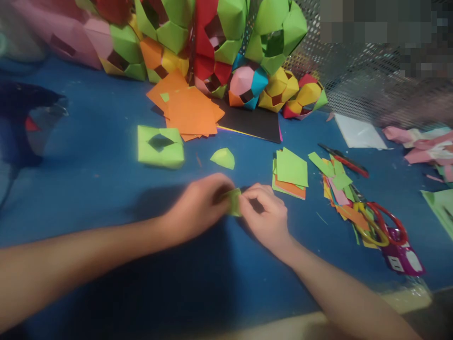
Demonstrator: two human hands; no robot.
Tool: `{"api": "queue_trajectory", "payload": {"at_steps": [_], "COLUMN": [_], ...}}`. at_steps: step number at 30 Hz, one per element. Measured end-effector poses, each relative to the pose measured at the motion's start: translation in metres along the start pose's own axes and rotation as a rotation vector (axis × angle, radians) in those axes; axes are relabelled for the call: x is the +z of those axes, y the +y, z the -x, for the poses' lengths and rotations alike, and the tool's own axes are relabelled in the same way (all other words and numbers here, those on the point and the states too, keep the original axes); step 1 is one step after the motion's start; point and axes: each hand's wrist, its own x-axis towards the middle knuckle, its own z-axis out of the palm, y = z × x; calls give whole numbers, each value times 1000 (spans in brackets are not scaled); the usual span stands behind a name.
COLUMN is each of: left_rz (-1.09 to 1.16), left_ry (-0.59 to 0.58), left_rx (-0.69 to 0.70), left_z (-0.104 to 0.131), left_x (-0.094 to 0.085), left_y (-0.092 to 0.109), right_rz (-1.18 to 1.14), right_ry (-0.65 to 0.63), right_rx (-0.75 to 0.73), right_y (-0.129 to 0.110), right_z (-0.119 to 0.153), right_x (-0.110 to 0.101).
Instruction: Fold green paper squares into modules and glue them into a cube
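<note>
A small piece of green paper (233,202) is pinched between my two hands above the blue table. My left hand (200,198) has its fingers closed on the paper's left side. From the other side, my right hand (266,210) grips the right edge between thumb and fingertips. Just beyond them lies a folded green paper piece (223,158) shaped like a half dome. Farther left sits a boxy green paper form (161,147) with an opening in its top. A stack of green and orange paper squares (292,169) rests to the right of my hands.
Orange sheets (193,111) and black paper (249,122) lie at the back, before piled folded-paper balls (247,85). A dark glue gun (21,123) stands left. On the right are paper scraps (339,182), scissors (380,224), a red-and-black cutter (345,160) and a purple packet (403,257).
</note>
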Motion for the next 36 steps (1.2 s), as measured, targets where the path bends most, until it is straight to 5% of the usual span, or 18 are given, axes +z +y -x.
{"api": "queue_trajectory", "payload": {"at_steps": [10, 21, 29, 36], "left_rz": [0, -53, -118, -130], "left_ry": [64, 4, 26, 2], "left_rx": [-25, 54, 67, 174], "left_z": [-2, -1, -3, 7], "left_x": [-2, -1, -2, 7], "left_y": [1, -1, -7, 4], "right_rz": [55, 43, -189, -155], "right_ry": [-16, -10, 31, -34], "right_rx": [-64, -100, 205, 18], "right_y": [-2, -2, 9, 26], "right_z": [0, 0, -4, -13], "right_x": [0, 1, 3, 13]}}
